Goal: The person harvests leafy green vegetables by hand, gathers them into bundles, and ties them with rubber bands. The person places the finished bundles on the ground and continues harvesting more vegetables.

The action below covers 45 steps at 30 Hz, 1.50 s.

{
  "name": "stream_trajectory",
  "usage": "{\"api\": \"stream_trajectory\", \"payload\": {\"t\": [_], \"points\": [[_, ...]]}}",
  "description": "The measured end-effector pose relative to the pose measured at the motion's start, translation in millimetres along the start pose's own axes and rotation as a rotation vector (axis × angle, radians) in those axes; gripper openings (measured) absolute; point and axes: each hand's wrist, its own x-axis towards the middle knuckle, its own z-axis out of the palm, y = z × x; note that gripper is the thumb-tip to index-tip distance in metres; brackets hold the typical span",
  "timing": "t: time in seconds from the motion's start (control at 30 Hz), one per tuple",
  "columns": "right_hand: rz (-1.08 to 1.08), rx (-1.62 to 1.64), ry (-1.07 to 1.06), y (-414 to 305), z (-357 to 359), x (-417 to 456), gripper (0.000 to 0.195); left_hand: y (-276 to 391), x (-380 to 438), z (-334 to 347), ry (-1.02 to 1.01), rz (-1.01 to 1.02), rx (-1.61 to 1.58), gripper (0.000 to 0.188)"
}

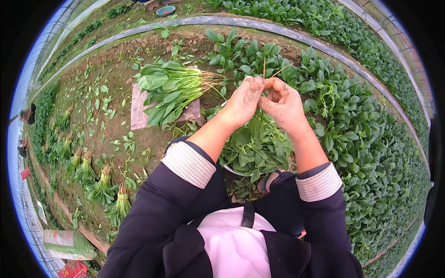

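Both hands meet in front of me over a basin. My left hand (241, 100) is closed around thin stems, with the thumb on top. Fingertips of my right hand (286, 107) pinch at the same spot, touching the left. Two thin brown roots (264, 66) stick up above the fingers, and the leafy greens' stems hang down below. Under the hands, loose green leaves (257, 149) fill a white-rimmed basin (233, 170). To the left, a pile of spinach-like greens (174, 90), roots pointing right, lies on a wooden board (139, 111).
Tied bundles of greens (104, 184) stand roots-up in a row at the left. Dense leafy plants (368, 146) grow at the right. A dark strip (222, 21) crosses behind. A blue bowl (166, 11) sits far off; a printed sack (67, 243) lies lower left.
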Motion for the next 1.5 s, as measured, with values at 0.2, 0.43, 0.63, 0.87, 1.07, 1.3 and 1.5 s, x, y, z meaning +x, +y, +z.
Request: {"api": "stream_trajectory", "payload": {"t": [0.2,0.43,0.63,0.87,1.07,1.3,1.5], "points": [[0.010,0.110,-0.017,-12,-2,-2,0.012,6,3,4,-0.176,0.003,-0.121,0.058],[0.005,0.163,-0.009,-26,-22,0,0.014,16,-2,0,-0.282,-0.122,0.087,0.029],[-0.230,0.102,0.253,-30,-11,-13,0.020,32,5,-2,0.007,-0.414,-0.418,0.008],[-0.305,-0.470,-0.257,-31,7,-41,0.015,34,11,-33,0.184,-0.274,-0.636,0.016],[0.051,-0.812,-0.247,-34,4,-32,0.024,37,8,-35,0.247,-0.277,-0.650,0.022],[-0.233,-0.693,-0.070,-29,4,-31,0.022,38,7,-43,0.371,-0.287,-0.725,0.021],[-0.255,-1.194,-0.027,-22,29,-31,0.013,40,5,-34,0.377,-0.254,-0.772,0.011]]}}
